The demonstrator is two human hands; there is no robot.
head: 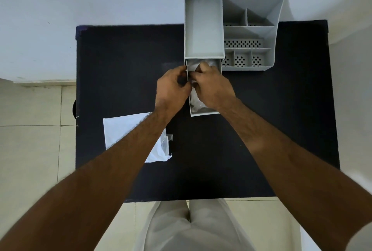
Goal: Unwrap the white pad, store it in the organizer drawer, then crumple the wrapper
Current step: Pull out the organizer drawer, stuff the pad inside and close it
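The grey organizer [249, 29] stands at the back right of the black table. Its drawer [203, 113] is pulled out toward me. A pale, crinkled white pad [196, 99] lies inside the drawer, mostly hidden by my hands. My right hand [213, 85] reaches into the drawer with its fingers closed on the pad. My left hand [173, 87] sits at the drawer's left wall, its fingertips pinched together against those of the right hand on the same pale material. A flat white wrapper [122, 128] with a torn clear edge lies on the table under my left forearm.
The black table [281, 110] stands against a pale wall, with tiled floor to the left and in front. The organizer's open top compartments hold nothing visible. My legs stand at the table's near edge.
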